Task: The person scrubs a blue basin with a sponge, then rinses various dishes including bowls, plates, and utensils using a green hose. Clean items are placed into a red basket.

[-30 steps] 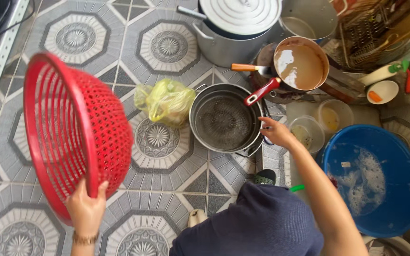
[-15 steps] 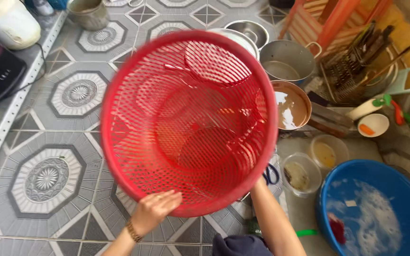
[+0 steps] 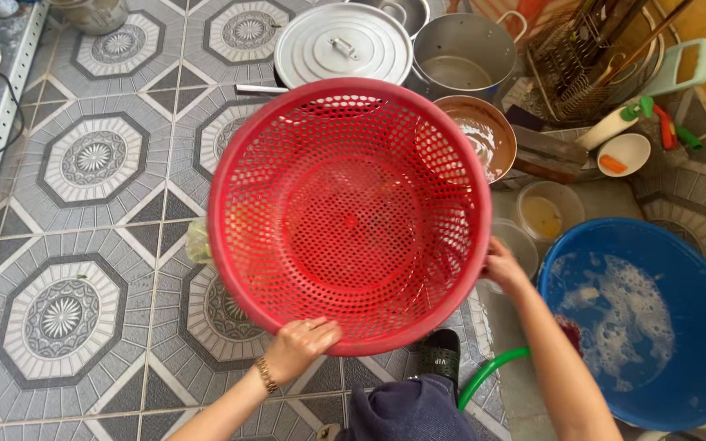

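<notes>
Two hands, one basket: both grip a red perforated plastic basket [image 3: 350,214], held up over the floor with its open mouth facing the camera.
Floor: patterned grey and white tiles [image 3: 67,310] run under everything.
Blue basin: a round blue tub [image 3: 647,327] with soapy water sits at the right, near the right forearm.
Lidded pot: a metal pot with a flat lid [image 3: 342,42] stands just beyond the basket's far rim.
Open pot: a second metal pot [image 3: 461,57] stands beside the lidded one.
Pan: a dirty brown pan [image 3: 484,135] is partly hidden behind the basket's right edge.
Left hand: the left hand [image 3: 300,347] has its fingers curled over the near rim, closed on the basket.
Right hand: the right hand [image 3: 502,265] clasps the rim at the right side.
Small bowl: a white bowl [image 3: 624,153] with an orange piece lies near the dish rack.
</notes>
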